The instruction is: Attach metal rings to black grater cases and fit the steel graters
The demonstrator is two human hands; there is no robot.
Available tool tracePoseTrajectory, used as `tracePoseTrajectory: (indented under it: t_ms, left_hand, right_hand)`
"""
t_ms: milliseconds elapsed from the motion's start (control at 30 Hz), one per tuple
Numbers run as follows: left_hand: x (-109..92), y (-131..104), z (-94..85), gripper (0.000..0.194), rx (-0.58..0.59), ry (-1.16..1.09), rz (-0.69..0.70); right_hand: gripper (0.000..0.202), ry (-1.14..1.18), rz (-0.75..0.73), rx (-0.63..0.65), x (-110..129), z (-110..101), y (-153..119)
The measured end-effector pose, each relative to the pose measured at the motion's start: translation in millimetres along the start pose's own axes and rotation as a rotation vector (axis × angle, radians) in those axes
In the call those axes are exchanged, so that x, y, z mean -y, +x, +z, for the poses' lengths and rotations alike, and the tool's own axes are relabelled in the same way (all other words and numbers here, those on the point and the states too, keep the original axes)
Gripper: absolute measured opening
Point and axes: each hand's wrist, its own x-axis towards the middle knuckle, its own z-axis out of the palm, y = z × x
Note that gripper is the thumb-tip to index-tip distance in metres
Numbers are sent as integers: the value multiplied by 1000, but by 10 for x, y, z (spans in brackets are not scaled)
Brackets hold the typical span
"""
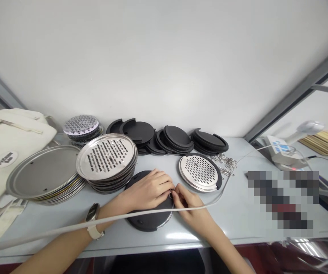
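Black disc lies flat on the grey table, near its front edge and beneath the left hand. Right hand: thumb and index finger are drawn together in a narrow pinch on a small metal ring at the disc's right edge. Left hand: palm down across the disc, fingers bent and close together, tips directed at the same ring; whether they grip the ring or only press beside it cannot be told. The fingertips of both hands meet or nearly meet there.

Left forearm enters from lower left, angled up and right, with a watch at the wrist. Right forearm enters from lower right, angled up and left, wrist low over the table. White cable crosses in front of both arms. Perforated disc sits beyond the right hand, beside loose metal hooks; stacked perforated plates stand beyond the left hand.
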Motion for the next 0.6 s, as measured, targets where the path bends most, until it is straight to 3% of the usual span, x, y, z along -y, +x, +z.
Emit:
tracePoseTrajectory:
  t_ms: [233,433,600]
  left_hand:
    - [-51,-13,-21,15,8,78,4]
    - [-35,-33,41,13,-60,84,-38]
    - [-45,-36,23,10,-47,106,-57]
  right_hand:
    - [19,75,-24,-32,-16,-2,5]
    - [19,50,-79,-60,1,9,7]
    - [21,19,-47,-53,10,23,7]
